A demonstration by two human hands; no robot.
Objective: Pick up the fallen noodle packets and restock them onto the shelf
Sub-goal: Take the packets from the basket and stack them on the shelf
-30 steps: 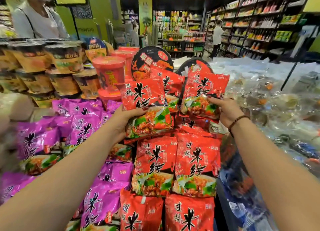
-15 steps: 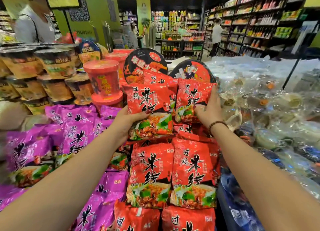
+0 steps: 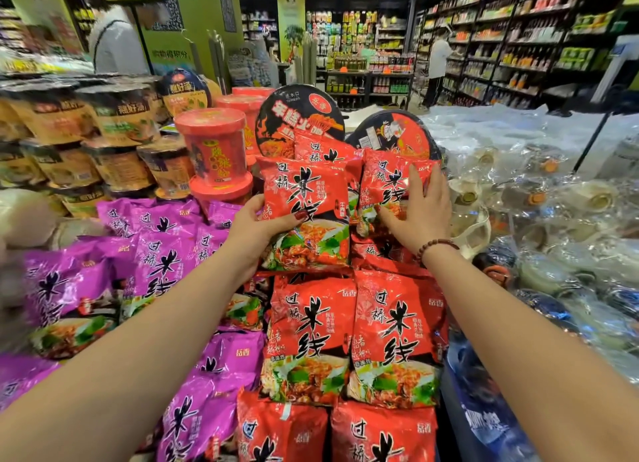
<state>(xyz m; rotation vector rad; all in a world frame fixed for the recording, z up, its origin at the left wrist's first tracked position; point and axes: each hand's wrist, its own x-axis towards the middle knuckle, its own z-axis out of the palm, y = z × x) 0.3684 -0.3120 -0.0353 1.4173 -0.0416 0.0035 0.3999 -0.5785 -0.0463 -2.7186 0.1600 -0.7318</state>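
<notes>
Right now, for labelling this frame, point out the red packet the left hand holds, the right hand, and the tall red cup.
held red packet (image 3: 307, 188): head view, upper printed front.
right hand (image 3: 423, 216): head view, back of hand.
tall red cup (image 3: 214, 150): head view, side wall.

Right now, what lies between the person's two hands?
In the head view: the red noodle packet gripped by the left hand, and beside it a second red packet that the right hand rests on with flat fingers.
</notes>
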